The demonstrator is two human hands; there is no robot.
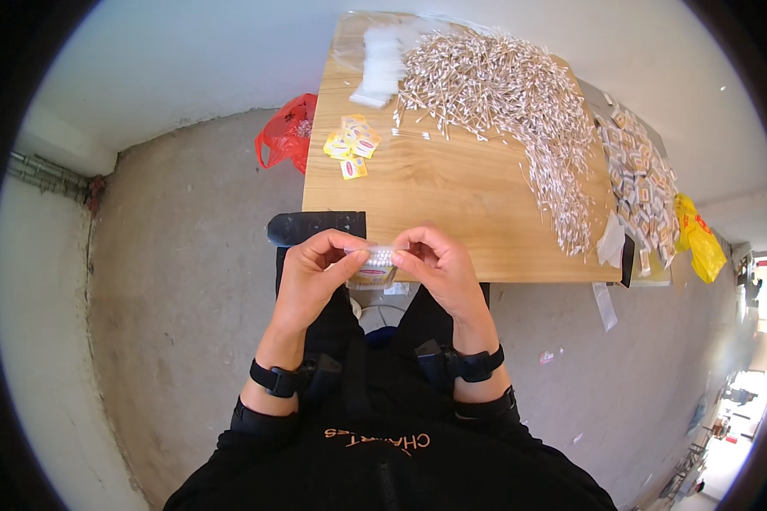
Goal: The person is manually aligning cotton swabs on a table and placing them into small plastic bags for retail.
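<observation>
Between my hands, at the near edge of the wooden table (477, 217), is a small clear bag of cotton swabs (373, 276). White swab heads show at its top, and a yellow label card shows through its front. My left hand (315, 271) pinches the top left corner with thumb and fingers. The top right corner is pinched by my right hand (443, 266). A large heap of loose cotton swabs (503, 89) covers the table's far right. Several yellow label cards (352, 140) lie at the left, near a stack of clear plastic bags (382, 64).
A red plastic bag (290, 132) hangs by the table's left edge. A black flat object (315, 226) lies at the near left corner. Many filled packets (639, 175) are piled beyond the right edge, beside a yellow plastic bag (699, 240). A clear strip (604, 307) hangs off the near right.
</observation>
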